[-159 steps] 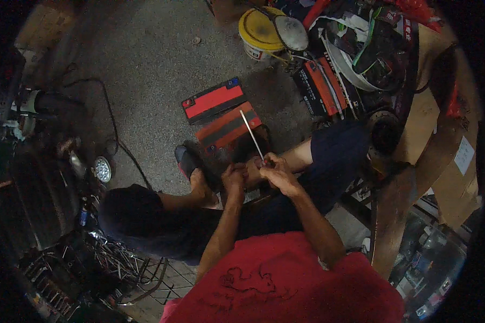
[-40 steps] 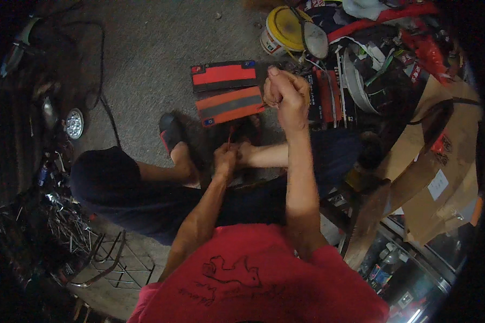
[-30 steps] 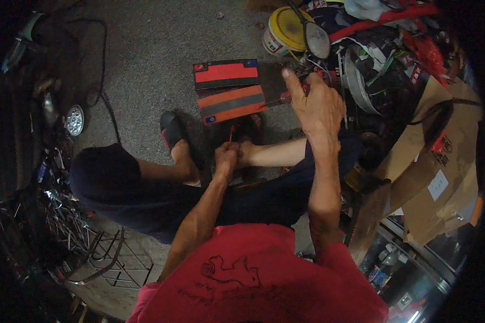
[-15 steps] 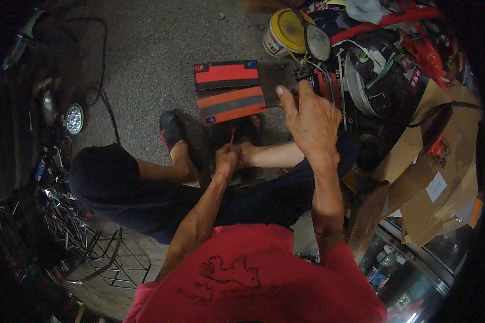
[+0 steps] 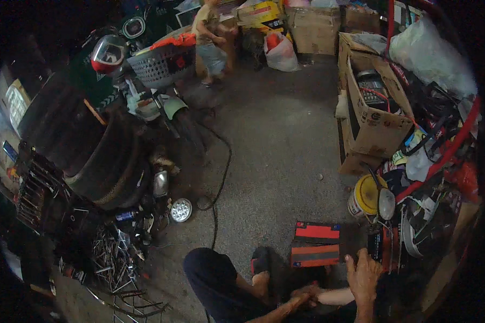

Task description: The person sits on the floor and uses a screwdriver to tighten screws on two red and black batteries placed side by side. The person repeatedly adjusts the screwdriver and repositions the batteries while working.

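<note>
Near the lower edge, my left hand (image 5: 306, 295) is closed beside my bare ankle, above a dark shoe; what it grips is hidden. My right hand (image 5: 364, 277) is palm down to its right, with thumb and forefinger apart and the other fingers mostly hidden. Just beyond my hands are two battery-like blocks side by side: a red-and-black block (image 5: 317, 231) and a nearer orange-and-grey block (image 5: 315, 255). My right thumb is near the right end of the orange-and-grey block; I cannot tell whether it touches.
A yellow-lidded bucket (image 5: 366, 194) and open cardboard boxes (image 5: 382, 129) stand at right. Tyres (image 5: 105, 172), loose metal tools (image 5: 113, 258) and a round lamp (image 5: 181, 210) lie left. Farther back are a scooter with a grey basket (image 5: 161, 67) and another person (image 5: 207, 40). A black cable (image 5: 226, 161) crosses the floor.
My view has tilted up and swung left, bringing the scooter, boxes and other person into sight. My hands keep nearly the same places by the blocks. The thin red-orange piece at my left hand no longer shows clearly.
</note>
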Available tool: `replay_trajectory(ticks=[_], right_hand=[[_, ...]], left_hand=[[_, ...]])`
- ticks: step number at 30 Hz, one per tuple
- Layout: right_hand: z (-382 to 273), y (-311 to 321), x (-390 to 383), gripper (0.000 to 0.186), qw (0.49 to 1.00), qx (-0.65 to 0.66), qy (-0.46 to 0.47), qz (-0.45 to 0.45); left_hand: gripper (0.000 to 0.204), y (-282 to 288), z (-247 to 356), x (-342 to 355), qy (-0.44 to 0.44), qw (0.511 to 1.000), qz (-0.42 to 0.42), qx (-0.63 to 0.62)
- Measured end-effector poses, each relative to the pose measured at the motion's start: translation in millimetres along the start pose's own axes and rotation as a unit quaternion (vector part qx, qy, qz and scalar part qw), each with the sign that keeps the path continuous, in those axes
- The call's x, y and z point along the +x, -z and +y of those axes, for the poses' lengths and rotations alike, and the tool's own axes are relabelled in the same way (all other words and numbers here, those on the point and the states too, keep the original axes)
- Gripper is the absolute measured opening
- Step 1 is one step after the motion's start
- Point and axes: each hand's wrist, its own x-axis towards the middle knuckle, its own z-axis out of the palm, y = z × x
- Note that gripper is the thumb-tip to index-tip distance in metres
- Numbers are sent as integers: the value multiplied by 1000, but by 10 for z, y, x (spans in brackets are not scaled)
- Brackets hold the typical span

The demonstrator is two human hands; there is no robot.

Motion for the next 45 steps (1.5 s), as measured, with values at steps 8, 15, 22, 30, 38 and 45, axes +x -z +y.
replay_trajectory(ticks=[8, 15, 22, 30, 38, 45], right_hand=[[71, -152, 246, 18, 993, 43, 81, -69], [186, -145, 371, 23, 984, 65, 164, 30], [61, -95, 374, 20, 990, 42, 134, 3], [11, -69, 411, 22, 996, -16, 82, -27], [143, -47, 415, 25, 986, 43, 160, -21], [-38, 71, 435, 23, 995, -40, 44, -83]], left_hand=[[29, -60, -237, -310, -2, 989, -148, 8], [26, -253, 333, -537, 77, 992, -68, 73], [27, -230, 443, -702, 64, 984, -154, -56], [31, -121, 96, -341, 99, 987, -117, -37], [30, -93, 50, -272, 105, 989, -41, 92], [30, 27, -44, -283, 8, 990, -60, 125]])
